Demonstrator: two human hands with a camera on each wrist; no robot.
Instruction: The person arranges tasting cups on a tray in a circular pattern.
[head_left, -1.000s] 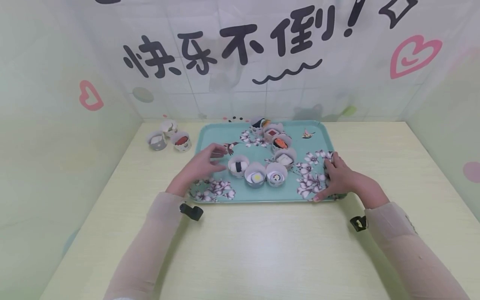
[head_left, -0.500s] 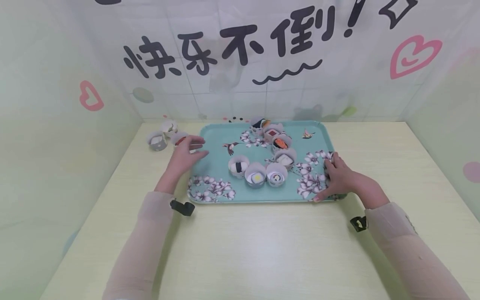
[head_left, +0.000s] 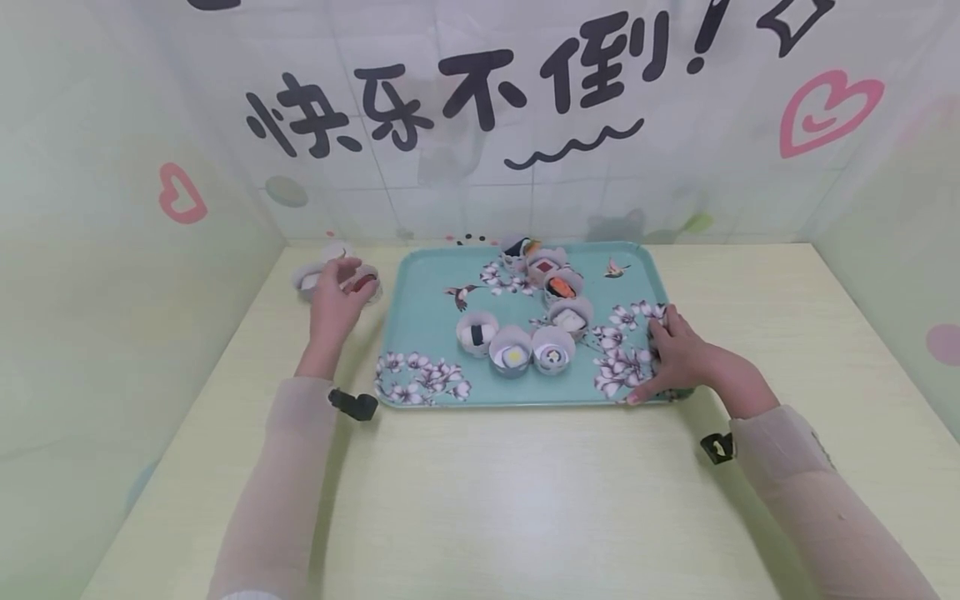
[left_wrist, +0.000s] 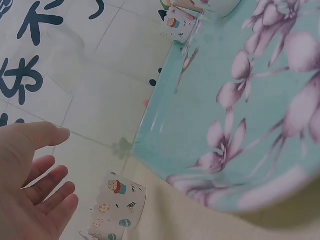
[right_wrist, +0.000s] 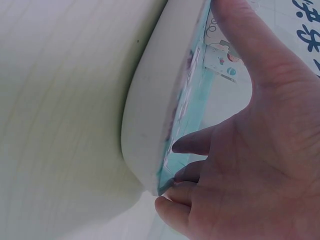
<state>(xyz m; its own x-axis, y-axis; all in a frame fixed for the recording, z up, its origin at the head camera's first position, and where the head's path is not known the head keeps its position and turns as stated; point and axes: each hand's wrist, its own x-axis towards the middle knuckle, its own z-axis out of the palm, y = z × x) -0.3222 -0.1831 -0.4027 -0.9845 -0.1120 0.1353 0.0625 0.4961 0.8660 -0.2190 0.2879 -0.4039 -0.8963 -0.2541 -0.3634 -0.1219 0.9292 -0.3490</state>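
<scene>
My left hand (head_left: pixel 335 308) reaches over a small group of paper baking cups left of the tray, its fingers around the far side of the cup holding a red-topped sushi piece (head_left: pixel 365 285). In the left wrist view that hand's fingers are spread, with a patterned paper cup (left_wrist: pixel 117 205) just beyond them. My right hand (head_left: pixel 678 358) rests on the right front corner of the turquoise tray (head_left: pixel 420 325); in the right wrist view its fingertips lie over the rim. On the tray, several paper cups with sushi pieces form a bent row, including one with an orange topping (head_left: pixel 561 287).
Two more paper cups stand by the red one: a grey cup (head_left: pixel 306 280) with a white piece, and a cup (head_left: pixel 336 250) partly hidden by my left hand. A printed white wall sheet (head_left: pixel 450 208) closes off the back of the pale wooden table (head_left: pixel 525 500).
My left hand has moved left, from over the tray's left side to the red-topped cup beside it. My right hand stays on the tray's corner. The cups on the tray have not moved.
</scene>
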